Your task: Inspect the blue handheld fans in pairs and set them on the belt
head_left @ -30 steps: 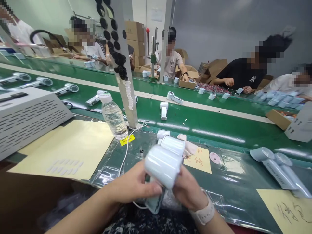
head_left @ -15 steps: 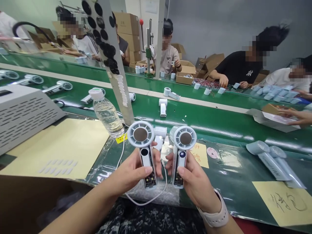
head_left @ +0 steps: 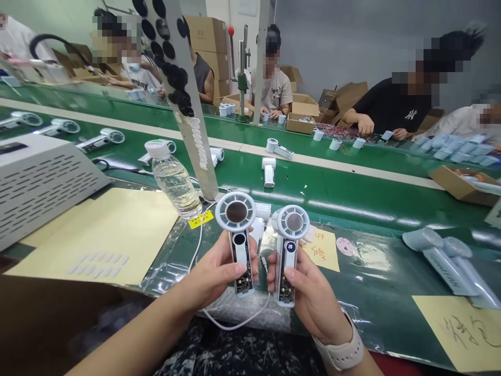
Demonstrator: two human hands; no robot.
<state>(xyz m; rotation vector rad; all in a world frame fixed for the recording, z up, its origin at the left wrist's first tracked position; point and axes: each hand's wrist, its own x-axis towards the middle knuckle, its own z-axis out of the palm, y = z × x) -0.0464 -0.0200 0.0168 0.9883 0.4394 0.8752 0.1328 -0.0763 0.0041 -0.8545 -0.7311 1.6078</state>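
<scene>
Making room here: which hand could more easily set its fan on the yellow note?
Right, probably: the right hand holds the lit-display fan just beside the yellow note; the left hand and its fan sit farther away.

Site: electronics assembly floor in a factory. Evidence: parallel green conveyor belts (head_left: 332, 193) run the length of the room, with workers (head_left: 387, 112) stationed along both sides. White handheld fans (head_left: 268, 172) lie spaced along the belt surface. Two further handheld fans with bare circuit boards (head_left: 242, 261) are at the near station. Stacked cardboard cartons (head_left: 205, 34) stand beyond the line. A bench-mounted hand press (head_left: 242, 83) with a red knob stands at the far belt.
</scene>
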